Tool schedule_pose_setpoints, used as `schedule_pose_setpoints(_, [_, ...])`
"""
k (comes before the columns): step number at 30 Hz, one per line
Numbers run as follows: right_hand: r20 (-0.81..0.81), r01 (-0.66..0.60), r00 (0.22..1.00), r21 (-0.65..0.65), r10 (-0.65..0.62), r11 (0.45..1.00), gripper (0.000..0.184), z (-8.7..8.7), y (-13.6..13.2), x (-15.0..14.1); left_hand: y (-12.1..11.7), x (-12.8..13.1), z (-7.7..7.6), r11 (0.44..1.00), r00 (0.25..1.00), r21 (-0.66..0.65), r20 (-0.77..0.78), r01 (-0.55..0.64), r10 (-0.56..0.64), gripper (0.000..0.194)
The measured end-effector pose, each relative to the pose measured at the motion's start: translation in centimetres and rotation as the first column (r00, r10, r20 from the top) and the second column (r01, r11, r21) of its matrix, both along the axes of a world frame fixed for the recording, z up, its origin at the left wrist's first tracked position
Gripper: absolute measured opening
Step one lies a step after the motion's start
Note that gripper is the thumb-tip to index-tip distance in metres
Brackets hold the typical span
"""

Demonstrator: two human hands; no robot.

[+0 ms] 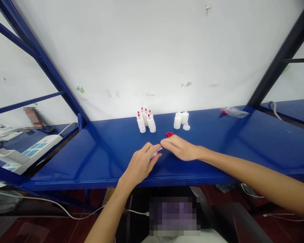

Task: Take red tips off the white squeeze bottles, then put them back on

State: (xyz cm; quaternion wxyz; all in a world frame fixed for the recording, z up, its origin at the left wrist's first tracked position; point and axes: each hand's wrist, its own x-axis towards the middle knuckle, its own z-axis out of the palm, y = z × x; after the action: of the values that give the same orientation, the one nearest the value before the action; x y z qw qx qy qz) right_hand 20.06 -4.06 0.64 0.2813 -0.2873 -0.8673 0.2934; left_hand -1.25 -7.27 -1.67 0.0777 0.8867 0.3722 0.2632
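In the head view, nearer us than the pile of small shiny red caps, we see the left hand gripping a white plastic piece (mostly hidden); the right hand is curled, but we can't tell whether it pinches anything. Red-tipped white bottles stand left of the pile.
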Motion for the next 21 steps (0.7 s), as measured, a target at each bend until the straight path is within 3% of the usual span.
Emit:
schedule_pose_setpoints(2, [-0.074, 0.114, 0.99, -0.044, -0.117, 0.993, 0.043, 0.5, 0.8, 1.1, 0.1, 0.0, -0.2, 0.999, 1.0, 0.025, -0.003, -0.022, 0.022, 0.038])
schedule_pose_setpoints(4, [-0.042, 0.248, 0.968, 0.041, -0.247, 0.968, 0.041, 1.1, 1.9, 2.7, 0.3, 0.0, -0.3, 0.999, 0.999, 0.019, 0.033, -0.037, 0.037, 0.039])
schedule_pose_setpoints(7, [0.324, 0.329, 0.858, 0.251, -0.399, 0.91, 0.033, 1.4, 3.4, 5.1, 0.6, 0.1, -0.6, 0.997, 0.992, -0.02, 0.098, -0.076, 0.078, 0.041])
schedule_pose_setpoints(10, [0.591, 0.373, 0.68, 0.233, -0.435, 0.898, 0.027, 1.1, 4.3, 6.4, 0.8, 0.1, -0.6, 0.99, 0.986, -0.066, 0.105, -0.124, 0.131, 0.034])
schedule_pose_setpoints(12, [0.658, 0.394, 0.63, 0.185, -0.411, 0.9, 0.024, 0.8, 4.6, 6.6, 0.9, 0.2, -0.6, 0.987, 0.985, -0.087, 0.104, -0.132, 0.141, 0.032])
schedule_pose_setpoints(18, [0.655, 0.34, 0.666, 0.16, -0.357, 0.927, 0.016, 0.4, 4.6, 6.5, 0.7, 0.2, -0.4, 0.988, 0.987, -0.111, 0.101, -0.11, 0.121, 0.033])
schedule_pose_setpoints(21, [0.608, 0.317, 0.689, 0.237, -0.395, 0.918, 0.015, 0.6, 4.3, 6.1, 0.7, 0.2, -0.3, 0.987, 0.989, -0.124, 0.094, -0.098, 0.11, 0.034])
